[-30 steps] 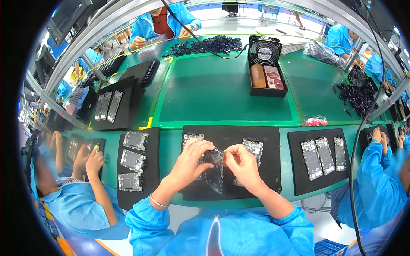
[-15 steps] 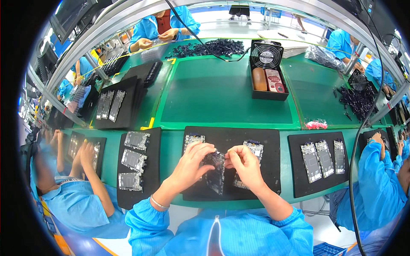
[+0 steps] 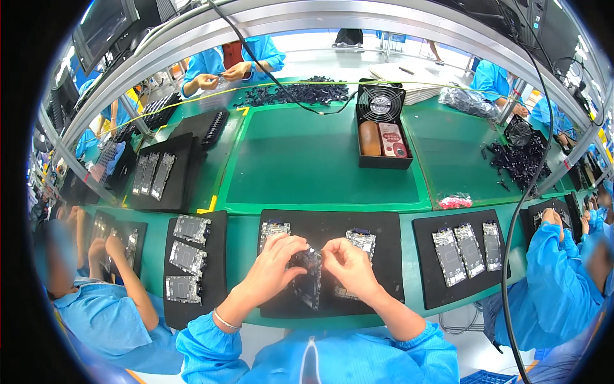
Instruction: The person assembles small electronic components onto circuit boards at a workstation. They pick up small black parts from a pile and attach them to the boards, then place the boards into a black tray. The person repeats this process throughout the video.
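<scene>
My left grip (image 3: 272,269) was grasping the circuit board (image 3: 309,278) by its left side, the thumb low and the fingers near the top edge. The board stood steeply tilted between my hands, above the black mat (image 3: 307,221) on the green table (image 3: 242,256). My right grip (image 3: 350,269) had its thumb and forefinger pinched together at the upper right edge of the board; if some small part was between them, I could not tell.

What had just changed was mostly my view: my head had moved, so the whole table appeared lower and a little more to the left than half a second before. Against the board, my two hands kept nearly the same places — so the work at this edge was, in my judgement, still going on, and the board was not laid down.

On the same mat the left board (image 3: 275,232) and the right board (image 3: 361,242) lay partly hidden behind my hands. To my left, the co-worker's hands (image 3: 114,248) had come lower — away from my mat.
</scene>
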The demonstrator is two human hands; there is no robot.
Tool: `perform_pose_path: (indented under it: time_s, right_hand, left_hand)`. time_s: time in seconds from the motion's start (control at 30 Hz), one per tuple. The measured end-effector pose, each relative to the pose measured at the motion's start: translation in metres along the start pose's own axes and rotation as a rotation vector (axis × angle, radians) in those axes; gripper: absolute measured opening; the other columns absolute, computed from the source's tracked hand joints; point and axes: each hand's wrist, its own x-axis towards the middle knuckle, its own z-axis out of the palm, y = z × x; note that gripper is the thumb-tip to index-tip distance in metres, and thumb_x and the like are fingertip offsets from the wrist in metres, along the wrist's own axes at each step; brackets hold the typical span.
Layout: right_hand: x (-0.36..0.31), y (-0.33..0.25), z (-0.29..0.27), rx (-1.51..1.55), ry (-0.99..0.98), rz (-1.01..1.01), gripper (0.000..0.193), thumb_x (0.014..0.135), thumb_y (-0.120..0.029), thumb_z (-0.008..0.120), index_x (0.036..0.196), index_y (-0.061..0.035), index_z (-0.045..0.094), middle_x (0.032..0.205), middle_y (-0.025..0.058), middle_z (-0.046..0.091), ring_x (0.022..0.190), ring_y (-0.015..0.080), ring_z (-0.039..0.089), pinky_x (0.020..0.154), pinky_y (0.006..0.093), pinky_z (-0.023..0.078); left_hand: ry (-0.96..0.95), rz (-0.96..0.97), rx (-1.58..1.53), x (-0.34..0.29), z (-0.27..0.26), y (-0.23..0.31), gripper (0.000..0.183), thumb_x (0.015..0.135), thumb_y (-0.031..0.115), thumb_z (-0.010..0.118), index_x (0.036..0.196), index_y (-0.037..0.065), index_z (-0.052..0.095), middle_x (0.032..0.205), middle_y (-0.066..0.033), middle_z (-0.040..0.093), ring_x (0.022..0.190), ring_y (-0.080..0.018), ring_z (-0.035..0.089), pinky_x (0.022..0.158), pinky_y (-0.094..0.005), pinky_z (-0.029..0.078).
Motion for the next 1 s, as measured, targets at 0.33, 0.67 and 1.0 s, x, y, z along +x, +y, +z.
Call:
perform_pose_path:
  time_s: [0.33,0.67,1.0]
  right_hand:
    - [0.011,0.023,-0.031,0.099,0.199,0.052,0.010,0.094,-0.010,0.050,0.093,-0.0003,0.051,0.082,0.0055,0.059,0.073,0.0142,0.064,0.067,0.0257,0.053]
    - [0.017,0.022,0.024,0.069,0.000,0.095,0.013,0.092,-0.013,0.054,0.096,-0.0006,0.054,0.085,0.0070,0.062,0.079,0.0131,0.065,0.071,0.0264,0.051]
    - [0.036,0.016,0.063,0.156,-0.033,0.023,0.011,0.091,-0.009,0.055,0.096,0.0007,0.055,0.085,0.0062,0.062,0.078,0.0103,0.062,0.070,0.0236,0.050]
  left_hand:
    - [-0.109,-0.182,0.225,0.035,0.031,-0.052,0.082,0.059,0.017,0.082,0.128,0.000,0.040,0.126,-0.0174,0.046,0.118,-0.0384,0.039,0.101,-0.0435,0.036]
    - [-0.086,-0.276,0.069,-0.001,-0.028,-0.054,0.061,0.062,0.004,0.077,0.115,0.007,0.048,0.118,-0.0105,0.051,0.115,-0.0333,0.043,0.096,-0.0415,0.040]
    - [0.032,-0.167,0.053,-0.026,-0.035,-0.039,0.060,0.063,0.003,0.077,0.116,0.007,0.050,0.122,-0.0090,0.050,0.118,-0.0301,0.043,0.091,-0.0368,0.048]
